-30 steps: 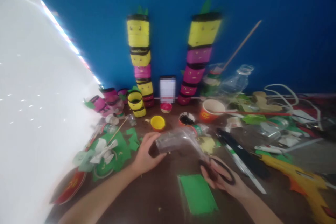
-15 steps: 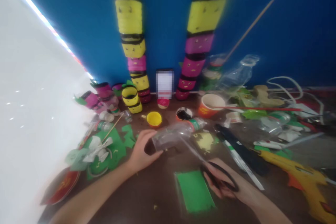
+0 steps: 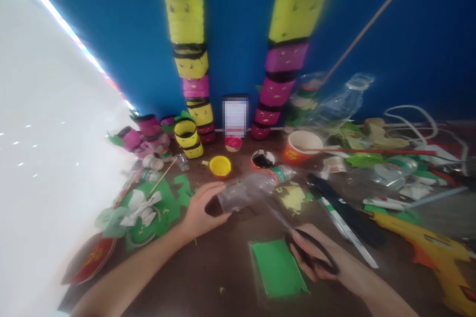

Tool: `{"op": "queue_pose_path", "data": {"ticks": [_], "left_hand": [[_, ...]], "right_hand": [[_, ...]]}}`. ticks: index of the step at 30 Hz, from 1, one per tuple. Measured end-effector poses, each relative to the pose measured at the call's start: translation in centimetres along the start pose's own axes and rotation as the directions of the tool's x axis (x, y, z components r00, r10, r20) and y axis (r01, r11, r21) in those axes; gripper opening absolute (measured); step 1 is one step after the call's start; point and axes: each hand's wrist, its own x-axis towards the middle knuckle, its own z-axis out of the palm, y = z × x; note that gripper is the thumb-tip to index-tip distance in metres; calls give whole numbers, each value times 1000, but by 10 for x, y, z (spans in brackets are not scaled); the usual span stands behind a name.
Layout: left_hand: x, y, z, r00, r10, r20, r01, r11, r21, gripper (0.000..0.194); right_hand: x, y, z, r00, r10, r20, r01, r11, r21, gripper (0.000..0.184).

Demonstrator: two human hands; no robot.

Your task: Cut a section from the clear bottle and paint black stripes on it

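Note:
In the middle of the table a clear plastic bottle [image 3: 243,192] lies on its side, its neck and green label pointing right. My left hand [image 3: 206,210] is wrapped round the bottle's left end. In my right hand [image 3: 314,252] is a pair of scissors [image 3: 320,247] with black handles, fingers through the loops. The blades reach up and left to the bottle's side; blur hides whether they cut into it. Just left of the right hand, a green sheet [image 3: 280,267] lies flat on the table.
A yellow cup of paint [image 3: 220,166], a black paint dish [image 3: 263,159] and a paper cup [image 3: 303,146] stand behind the bottle. To the right lie a marker [image 3: 349,233] and a yellow glue gun [image 3: 427,237]. Green scraps [image 3: 167,203] and a red bowl [image 3: 91,260] are left.
The whole view has shifted slightly. Both hands keep their grips, and the bottle and scissors stay in nearly the same place relative to each other.

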Motion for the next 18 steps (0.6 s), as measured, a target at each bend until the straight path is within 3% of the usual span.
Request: {"op": "queue_pose_path", "data": {"ticks": [9,18], "left_hand": [[0,-1,0,1000,8,-1,-8,1000,-13,54],[1,-2,0,1000,8,2,-8,999,-38,56]], "right_hand": [[-1,-17,-13,999,-2,47,10,983,-185,60],[-8,-56,-22,993,73,97,-34,936,-350,59]]}}
